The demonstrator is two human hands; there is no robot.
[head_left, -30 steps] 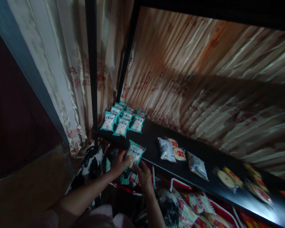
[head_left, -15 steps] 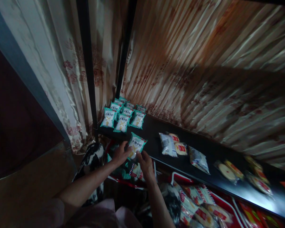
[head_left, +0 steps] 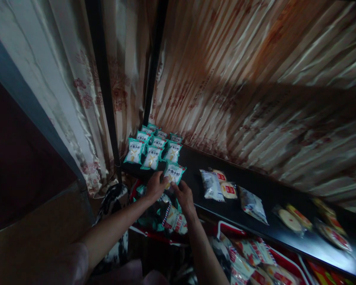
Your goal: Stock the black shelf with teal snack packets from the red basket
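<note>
Teal-and-white snack packet (head_left: 173, 173) pinched between both hands at the front edge of a black shelf (head_left: 255, 190): left hand (head_left: 156, 186) closed on its near left corner, right hand (head_left: 183, 194) closed on the near right edge, fingers curled narrow on the wrapper. Two-corner grip holds it flat and face-up, label readable, lined up with the row beyond it; my read is that this is why it's held by the edges and not from the top. Packet's far end sits over the shelf surface; can't tell if it's resting or just above. Just past the fingertips: a block of matching teal packets (head_left: 152, 147), overlapping in tidy rows, all face-up, packed into the shelf's far left corner. Left of the left hand, a black upright post (head_left: 102, 91) bounds that corner, with a second post (head_left: 153, 63) behind the stack, so there's no room further left. Shiny patterned curtain (head_left: 225, 79) hangs behind the posts and along the shelf's back. Right of the right hand, apart from it: a pale silver packet (head_left: 211, 185) touching a small red-label packet (head_left: 228, 190), then another silvery bag (head_left: 253, 206), then round crackers in clear wrap (head_left: 290, 220) further along, blurred. Below and toward the body from the hands: a red-rimmed basket (head_left: 154, 234) with mixed packets, more red-and-white packets (head_left: 243, 257) lower right, and a black-and-white patterned thing (head_left: 112, 206) under the left forearm, too dark to identify. Lighting is dim throughout.
</note>
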